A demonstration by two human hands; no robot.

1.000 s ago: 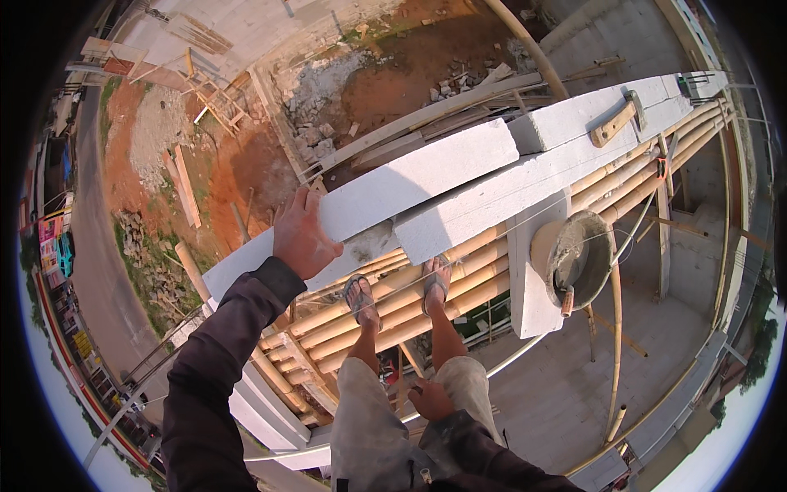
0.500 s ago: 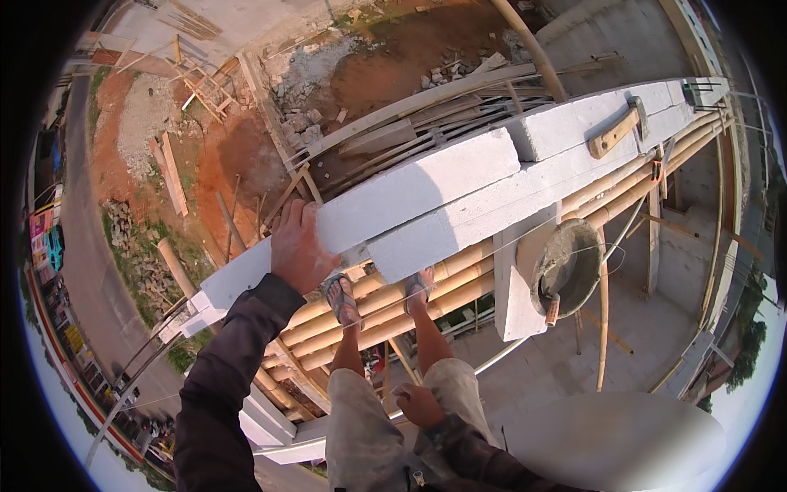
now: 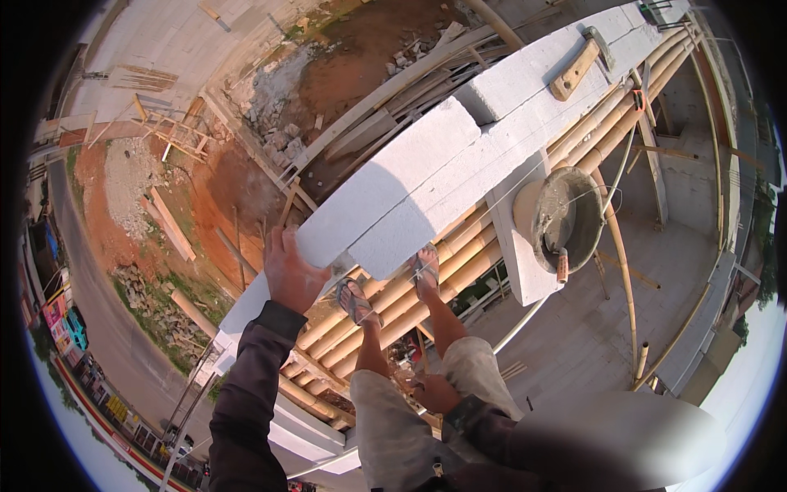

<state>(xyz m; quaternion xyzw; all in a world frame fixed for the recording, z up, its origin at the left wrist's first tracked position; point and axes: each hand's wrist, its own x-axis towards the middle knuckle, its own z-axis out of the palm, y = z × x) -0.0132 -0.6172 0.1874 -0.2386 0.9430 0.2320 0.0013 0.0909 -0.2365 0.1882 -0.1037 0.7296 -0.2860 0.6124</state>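
Note:
My left hand bends its fingers over the left end of a white lightweight concrete block, thumb toward its near side. This block lies in the top row, on another white block of the wall. Low between my thighs is my right hand, its fingers curled in; whatever they may hold is too small to make out. Farther right on the wall rests a hatchet-like tool with a wooden handle. A mortar-stained bucket stands right of my feet, with a wooden handle at its rim.
My sandalled feet stand on bamboo poles along the wall's near side. A thin string crosses above the poles. Far below are a road, red soil and rubble on one side, and a grey floor on the other.
The view has turned, so the wall runs more steeply up to the right. My left hand stays at the block's end. My right hand remains low between my thighs, fingers curled.

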